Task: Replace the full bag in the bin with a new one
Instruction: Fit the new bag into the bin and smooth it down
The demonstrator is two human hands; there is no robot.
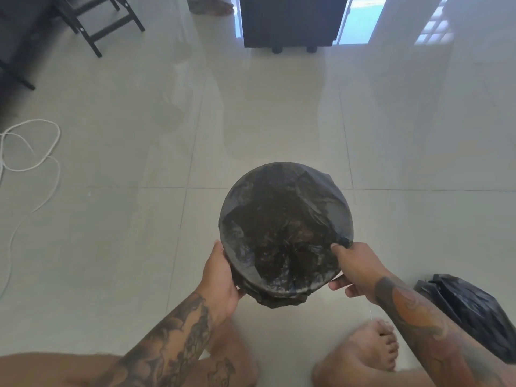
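A: Round bin (286,298) on tiled floor (139,233), black liner (284,227) folded over its rim.
B: Hands?
A: Left hand (220,277) cups the rim's near-left side. Right hand (354,270) pinches liner edge at the near-right.
B: Elsewhere?
A: Tied black bag (472,311) lying on floor, right of the bin. White cord (30,157) coiled far left.

Bare, tattooed arms and bare feet

Dark inked patterns cover the left forearm (178,331); the right forearm (413,311) adds reddish tones.
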